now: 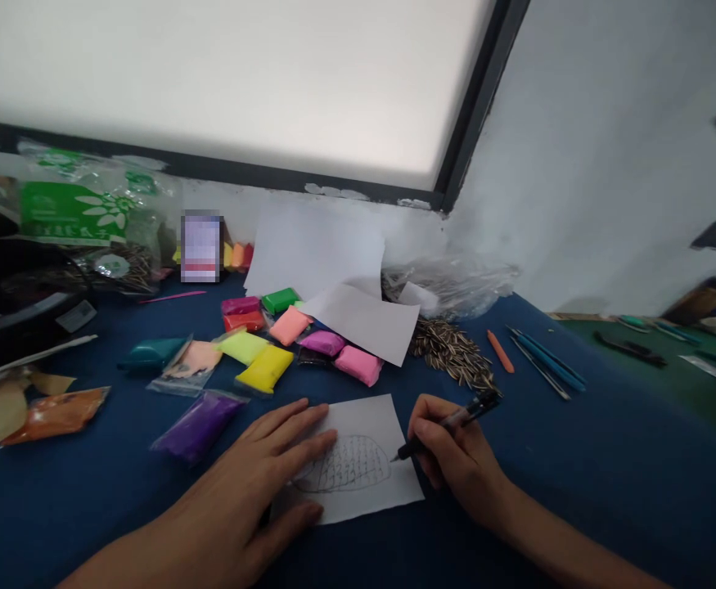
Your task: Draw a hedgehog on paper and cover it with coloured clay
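A small white sheet of paper (370,503) lies on the blue table, with an oval drawing (354,465) filled with rows of small marks. My left hand (265,474) rests flat on the left part of the sheet, fingers spread, covering some of the drawing. My right hand (452,450) grips a black pen (416,446) in a writing hold. The pen's tip is at the drawing's right end; whether it touches the paper I cannot tell.
Beyond the sheet lie several coloured clay packets (265,368), loose white papers (363,315) and a heap of sunflower seeds (452,352). Right of these are an orange stick (501,352) and blue tweezers (545,358). A phone (201,248) stands at the back, near a seed bag (87,217).
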Tool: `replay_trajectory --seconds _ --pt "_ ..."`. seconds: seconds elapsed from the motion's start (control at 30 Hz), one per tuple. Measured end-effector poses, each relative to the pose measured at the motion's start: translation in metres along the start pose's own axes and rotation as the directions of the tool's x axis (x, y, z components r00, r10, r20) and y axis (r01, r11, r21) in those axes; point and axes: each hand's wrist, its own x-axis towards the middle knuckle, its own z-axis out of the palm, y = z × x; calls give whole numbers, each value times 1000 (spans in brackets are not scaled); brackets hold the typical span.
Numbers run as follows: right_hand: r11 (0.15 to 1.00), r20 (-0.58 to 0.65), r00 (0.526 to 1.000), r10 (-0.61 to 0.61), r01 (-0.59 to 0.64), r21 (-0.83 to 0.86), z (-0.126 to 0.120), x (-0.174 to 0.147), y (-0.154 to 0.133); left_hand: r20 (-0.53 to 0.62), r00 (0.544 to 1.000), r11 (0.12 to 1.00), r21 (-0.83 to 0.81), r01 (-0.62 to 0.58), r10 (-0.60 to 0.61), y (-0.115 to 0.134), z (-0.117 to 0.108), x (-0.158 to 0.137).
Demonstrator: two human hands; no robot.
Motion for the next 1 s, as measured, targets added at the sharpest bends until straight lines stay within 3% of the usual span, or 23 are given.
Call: replay_trajectory --seconds 0.23,0.67,1.0 --pt "1000 -26 1000 -17 16 -26 -1 2 -2 -17 1000 1000 12 -23 23 -1 -1 -1" --pt "947 87 980 -181 198 -253 1 0 -1 -42 999 1000 9 -25 25 -3 1 -3" --pt "919 78 965 -252 264 -293 2 2 1 -30 999 1000 9 -20 20 -1 0 -1"
